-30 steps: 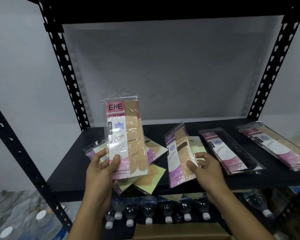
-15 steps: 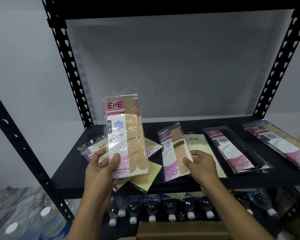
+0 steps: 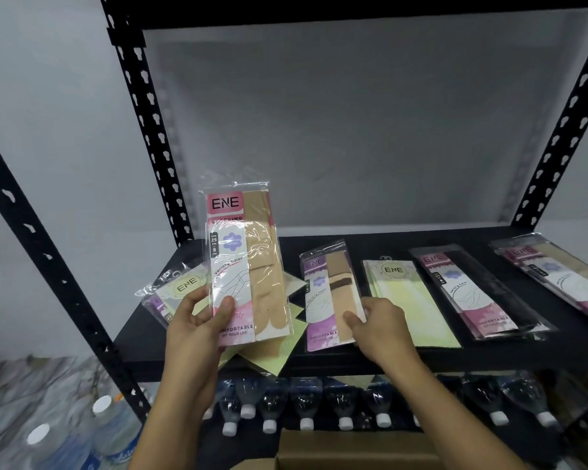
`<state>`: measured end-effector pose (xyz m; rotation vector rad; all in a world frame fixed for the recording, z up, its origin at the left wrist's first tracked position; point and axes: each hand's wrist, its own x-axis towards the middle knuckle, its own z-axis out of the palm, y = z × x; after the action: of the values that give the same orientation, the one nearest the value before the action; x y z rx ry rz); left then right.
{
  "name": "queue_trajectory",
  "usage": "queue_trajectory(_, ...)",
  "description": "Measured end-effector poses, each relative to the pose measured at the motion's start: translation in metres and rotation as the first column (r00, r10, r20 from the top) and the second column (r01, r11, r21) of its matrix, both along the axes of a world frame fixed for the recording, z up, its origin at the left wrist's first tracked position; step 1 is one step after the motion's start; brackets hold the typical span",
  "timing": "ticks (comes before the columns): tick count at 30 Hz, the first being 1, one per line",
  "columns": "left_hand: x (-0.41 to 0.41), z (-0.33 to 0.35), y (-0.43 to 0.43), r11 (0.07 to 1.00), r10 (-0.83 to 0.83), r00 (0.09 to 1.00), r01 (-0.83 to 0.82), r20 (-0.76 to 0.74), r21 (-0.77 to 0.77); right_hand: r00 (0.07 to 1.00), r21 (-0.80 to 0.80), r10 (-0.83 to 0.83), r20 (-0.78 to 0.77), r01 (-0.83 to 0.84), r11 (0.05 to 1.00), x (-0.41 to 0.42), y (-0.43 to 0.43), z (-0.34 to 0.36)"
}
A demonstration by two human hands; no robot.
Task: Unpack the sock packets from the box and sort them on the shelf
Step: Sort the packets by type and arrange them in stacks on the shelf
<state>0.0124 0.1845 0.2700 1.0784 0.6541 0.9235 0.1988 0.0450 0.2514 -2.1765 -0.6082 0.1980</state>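
Holding one sock packet up, gripping another on the shelf (image 3: 370,356)

Left hand (image 3: 197,330) holds a pink packet (image 3: 248,262) of beige socks upright in front of the shelf's left end. The thumb presses its front and the fingers (image 3: 192,301) wrap behind, clenched on its lower half. Behind and below it, a loose pile of packets (image 3: 180,286) lies on the shelf, some corners hanging over the front edge.

Right hand (image 3: 384,323) grasps the lower right edge of a purple packet (image 3: 330,300) that lies flat near the middle of the shelf, thumb on top. Just beside it on the right lies a pale green packet (image 3: 404,300), then a packet of black socks (image 3: 479,290), and at the far right a pink packet of cream socks (image 3: 564,276).

Under the shelf a row of capped water bottles (image 3: 306,401) points outward, and the cardboard box (image 3: 353,451) sits at the bottom edge of the view
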Motion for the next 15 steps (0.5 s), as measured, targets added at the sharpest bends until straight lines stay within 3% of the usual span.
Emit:
queue_trajectory(6,-0.0024,0.0003,0.0012,1.000,0.002,1.000,-0.002,-0.008,0.002,0.983,-0.249,0.007,0.185,0.040,0.968,-0.0005,0.0034,-0.0015)
queue_trajectory(15,0.0036,0.0006,-0.0025,1.000,-0.009,1.000,0.009,-0.006,0.002,0.971,-0.275,0.057,0.234,0.009,0.961,0.0035,-0.0029,-0.0031)
